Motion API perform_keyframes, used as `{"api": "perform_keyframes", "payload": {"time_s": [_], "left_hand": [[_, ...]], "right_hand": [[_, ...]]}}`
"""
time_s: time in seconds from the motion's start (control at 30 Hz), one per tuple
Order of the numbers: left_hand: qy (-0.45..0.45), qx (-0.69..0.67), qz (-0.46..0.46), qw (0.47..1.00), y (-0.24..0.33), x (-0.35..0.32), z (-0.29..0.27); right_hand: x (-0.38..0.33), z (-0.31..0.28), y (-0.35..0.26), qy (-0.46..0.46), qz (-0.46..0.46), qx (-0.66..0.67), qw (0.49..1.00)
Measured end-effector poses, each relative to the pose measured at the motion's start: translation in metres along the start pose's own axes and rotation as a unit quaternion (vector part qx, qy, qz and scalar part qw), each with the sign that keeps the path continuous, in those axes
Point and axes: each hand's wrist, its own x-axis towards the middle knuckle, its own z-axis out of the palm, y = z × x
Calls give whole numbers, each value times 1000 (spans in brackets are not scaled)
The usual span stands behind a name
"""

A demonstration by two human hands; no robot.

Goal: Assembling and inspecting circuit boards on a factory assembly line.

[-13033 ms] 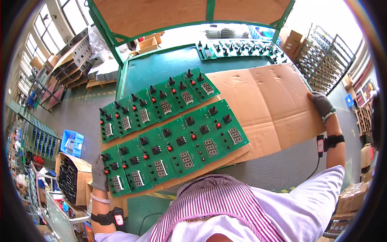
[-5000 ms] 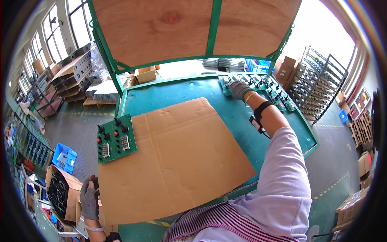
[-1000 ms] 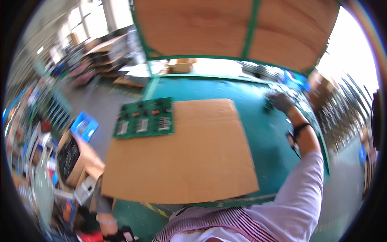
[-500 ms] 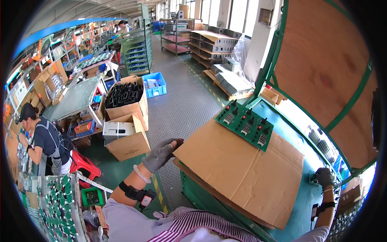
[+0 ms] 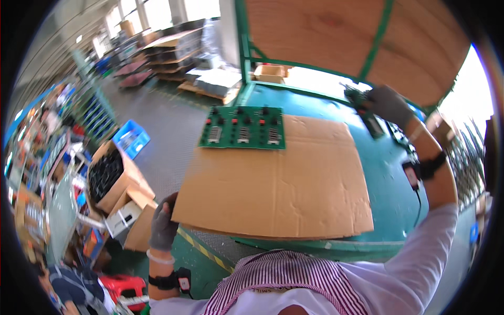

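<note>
A flat stack of brown cardboard sheets (image 5: 278,184) lies on the green-blue table before me. On its far left part rests a green circuit board (image 5: 242,126) with black knobs, red buttons and display modules, face up. My left hand (image 5: 164,228), in a grey glove, is closed at the near left corner of the cardboard, its fingertips partly hidden by the edge. At the far right, over the table, my gloved right hand (image 5: 389,106) is closed on another green circuit board (image 5: 361,100), tilted and smeared by motion. More dark parts (image 5: 399,135) lie just below that hand.
The green-blue table (image 5: 388,184) has a raised green frame with a wooden panel (image 5: 325,31) along its far side. To the left stand a carton of black parts (image 5: 107,176), a blue crate (image 5: 131,139) and a red stool (image 5: 123,289). A person (image 5: 79,289) works at lower left.
The view has swung to the right. My right hand has lifted a circuit board from the table's right side and carried it towards the far side. My left hand stays at the cardboard's corner.
</note>
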Motion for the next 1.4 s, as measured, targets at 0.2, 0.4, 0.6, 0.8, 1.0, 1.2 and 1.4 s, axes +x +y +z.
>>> {"api": "perform_keyframes", "payload": {"time_s": [0.2,0.4,0.6,0.8,1.0,1.2,1.4], "left_hand": [[24,118,-41,992,-3,-1,-8],[12,85,1,996,1,-8,-4],[-10,78,-9,997,6,-8,-4],[4,105,-18,994,4,-5,-4],[-6,320,-42,947,9,2,3],[105,168,62,978,-12,-6,-4],[159,159,-16,974,-10,-25,9]], "right_hand": [[18,2,-87,-64,-87,-18,994],[45,26,-130,-156,-24,-22,987],[54,29,-144,-162,-10,19,986],[52,29,-134,-130,-46,54,989],[30,5,-29,-16,95,166,981],[-27,99,162,-136,243,-64,958],[-69,158,193,-118,365,-4,923]]}}
